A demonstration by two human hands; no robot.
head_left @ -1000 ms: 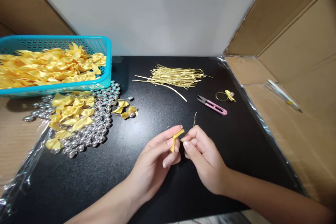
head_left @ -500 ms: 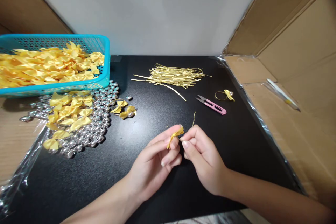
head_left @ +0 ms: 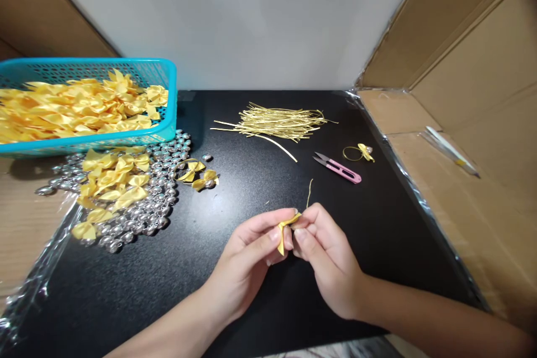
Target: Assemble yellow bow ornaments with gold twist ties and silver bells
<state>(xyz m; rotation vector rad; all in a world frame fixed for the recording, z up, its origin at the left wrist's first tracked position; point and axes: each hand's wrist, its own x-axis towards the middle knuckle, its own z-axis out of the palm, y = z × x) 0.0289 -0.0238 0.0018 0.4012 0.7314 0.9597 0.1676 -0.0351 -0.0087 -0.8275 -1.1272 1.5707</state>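
Observation:
Near the front of the black table, my left hand [head_left: 255,246] pinches a yellow ribbon bow [head_left: 282,235] between thumb and fingers. Close against it, my right hand [head_left: 327,249] is closed on a thin gold cord [head_left: 309,193], whose free end sticks up above the fingers. Where cord and bow meet is mostly covered by my fingertips. Beyond my hands lie pink thread snips [head_left: 342,171] and a loop of gold cord with a yellow bow and a bead [head_left: 364,151].
A blue basket [head_left: 171,106] of yellow bows stands at the left. In front of it, silver beads [head_left: 161,222] lie spread with bows on top. Gold cords [head_left: 281,122] are piled at the back. Cardboard walls [head_left: 474,39] flank the table; a white-handled tool [head_left: 451,151] lies on the right.
My left hand has turned the bow, so its lower tail now points down. My two hands have drawn closer together. The right hand still grips the cord.

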